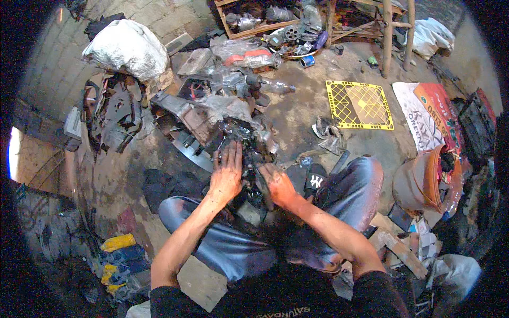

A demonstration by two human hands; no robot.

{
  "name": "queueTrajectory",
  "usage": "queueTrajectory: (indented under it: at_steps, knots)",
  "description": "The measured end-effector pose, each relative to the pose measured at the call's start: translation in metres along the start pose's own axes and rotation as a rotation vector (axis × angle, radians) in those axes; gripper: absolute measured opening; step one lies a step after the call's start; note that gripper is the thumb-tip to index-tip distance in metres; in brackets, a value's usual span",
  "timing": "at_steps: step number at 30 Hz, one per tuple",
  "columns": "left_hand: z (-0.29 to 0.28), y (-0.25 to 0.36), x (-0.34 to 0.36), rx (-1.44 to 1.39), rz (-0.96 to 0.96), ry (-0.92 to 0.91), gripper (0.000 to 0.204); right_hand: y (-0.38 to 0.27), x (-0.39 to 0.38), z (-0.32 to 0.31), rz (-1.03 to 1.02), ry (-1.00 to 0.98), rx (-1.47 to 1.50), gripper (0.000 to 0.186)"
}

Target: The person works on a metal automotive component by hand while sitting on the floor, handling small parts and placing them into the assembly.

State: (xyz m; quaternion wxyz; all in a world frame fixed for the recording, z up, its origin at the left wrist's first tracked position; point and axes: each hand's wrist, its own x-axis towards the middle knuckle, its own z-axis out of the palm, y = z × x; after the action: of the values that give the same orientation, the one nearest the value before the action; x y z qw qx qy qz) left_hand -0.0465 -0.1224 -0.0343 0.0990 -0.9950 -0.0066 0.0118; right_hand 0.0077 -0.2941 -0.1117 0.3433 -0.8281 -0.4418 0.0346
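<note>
A dark, greasy machine part (249,153) stands between my bent legs, its details lost in black grime. My left hand (227,172) lies on its left side, the fingers stretched forward and the tips against the part. On the other side, my right hand (278,184) has its fingers bent round the near right edge of the part; the thumb is hard to make out. Just beyond rests a large grey metal housing (212,111), tilted, with its wide end to the left. What lies under my palms is hidden.
Farther left are a blackened metal casing (116,114) and a white sack (127,49). A yellow plastic grid (359,90) lies on the floor at right, near a brown bucket (416,183). Yellow-capped bottles (117,243) sit at lower left; a wooden shelf (265,29) holds metal parts.
</note>
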Motion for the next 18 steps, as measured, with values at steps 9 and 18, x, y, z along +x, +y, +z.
queueTrajectory:
  at_steps: [9,18]
  knots:
    - [0.004,-0.017,0.000,-0.216,0.034,0.034,0.111,0.006,-0.004,0.015,-0.013,0.223,0.114,0.056]
    - [0.007,-0.020,-0.002,-0.344,0.020,0.084,0.109,0.017,-0.004,0.011,0.125,0.261,0.324,0.030]
